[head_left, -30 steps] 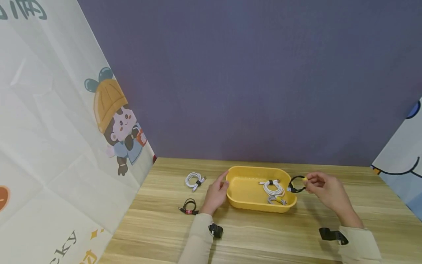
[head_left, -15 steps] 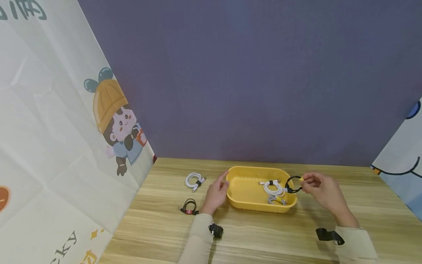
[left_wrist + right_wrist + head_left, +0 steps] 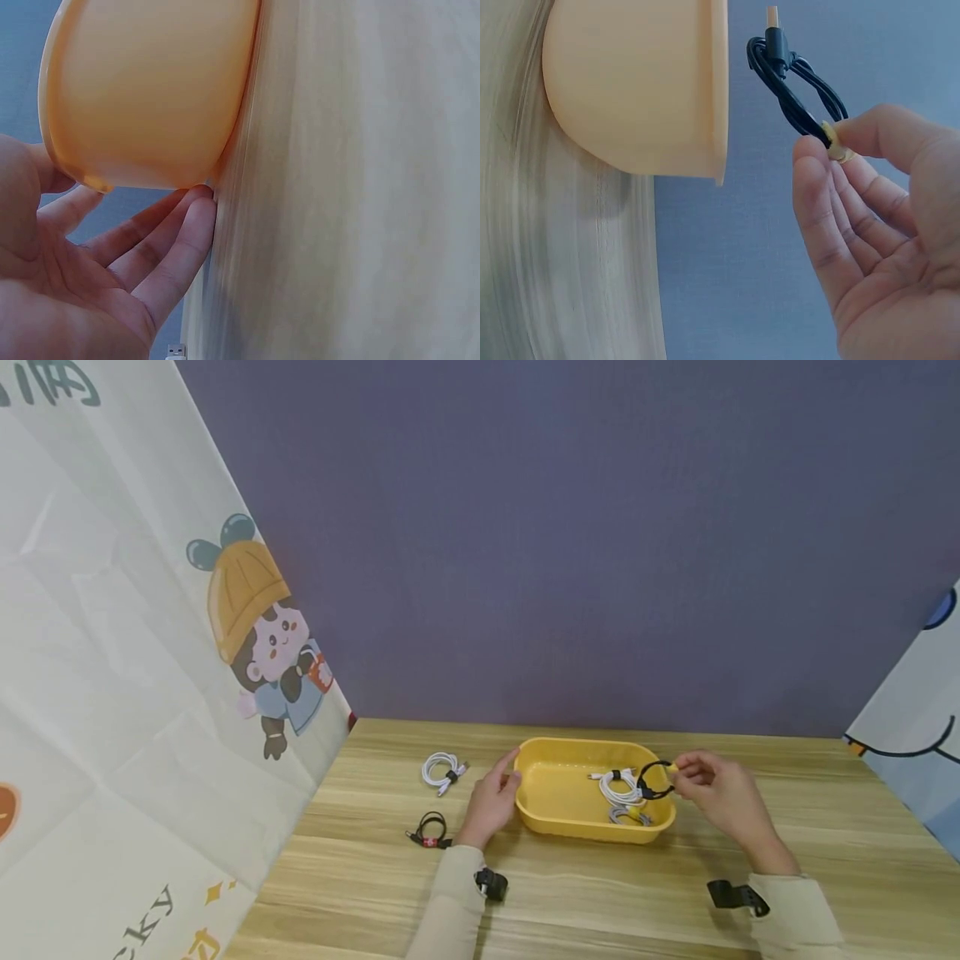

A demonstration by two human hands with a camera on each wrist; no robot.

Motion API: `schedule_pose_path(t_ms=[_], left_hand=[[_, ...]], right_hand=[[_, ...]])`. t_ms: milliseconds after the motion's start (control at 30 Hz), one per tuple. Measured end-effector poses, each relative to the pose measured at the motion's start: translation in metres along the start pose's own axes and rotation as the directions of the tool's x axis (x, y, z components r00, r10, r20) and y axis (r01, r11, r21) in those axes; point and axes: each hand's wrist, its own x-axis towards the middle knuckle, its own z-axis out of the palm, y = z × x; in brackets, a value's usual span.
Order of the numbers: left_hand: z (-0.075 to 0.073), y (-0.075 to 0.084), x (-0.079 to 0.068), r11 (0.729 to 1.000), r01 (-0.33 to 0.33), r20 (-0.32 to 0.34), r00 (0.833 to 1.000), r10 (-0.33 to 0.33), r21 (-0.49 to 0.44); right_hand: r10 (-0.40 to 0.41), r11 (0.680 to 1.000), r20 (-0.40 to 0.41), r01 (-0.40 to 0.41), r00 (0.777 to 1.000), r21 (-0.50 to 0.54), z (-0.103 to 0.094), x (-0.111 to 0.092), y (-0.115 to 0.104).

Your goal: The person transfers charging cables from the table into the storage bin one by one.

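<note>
In the head view, my right hand point(image 3: 723, 797) pinches a coiled black USB cable point(image 3: 656, 795) above the right end of a yellow plastic basket point(image 3: 577, 831). Thumb and fingertips meet at the cable's yellow tie point(image 3: 838, 146) in the right wrist view, its metal plug point(image 3: 773, 16) pointing up there. My left hand point(image 3: 491, 806) rests against the basket's left end, fingers extended along the outer wall and thumb at the rim. Inside the basket, on the right, lie a coiled white cable point(image 3: 626, 793) and a grey cable point(image 3: 621, 816) with a yellow tie.
Left of the basket, a coiled white cable point(image 3: 441, 770) with a black tie lies on the wooden table point(image 3: 600, 902). A coiled black cable point(image 3: 431, 835) with a red tie sits nearer, beside the left wrist. A dark purple-blue panel point(image 3: 585, 543) stands behind.
My right hand has moved left, bringing the black cable from beside the basket's right rim to over the cables inside. My left hand and the basket have stayed put.
</note>
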Motion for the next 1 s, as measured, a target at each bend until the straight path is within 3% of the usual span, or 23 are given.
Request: schedule_pose_path(t_ms=[1000], left_hand=[[0.001, -0.001, 0.001, 1.000, 0.000, -0.015, 1.000, 0.001, 0.017]], right_hand=[[0.004, 1.000, 0.038, -0.005, 0.999, 0.017, 0.017, 0.002, -0.009]])
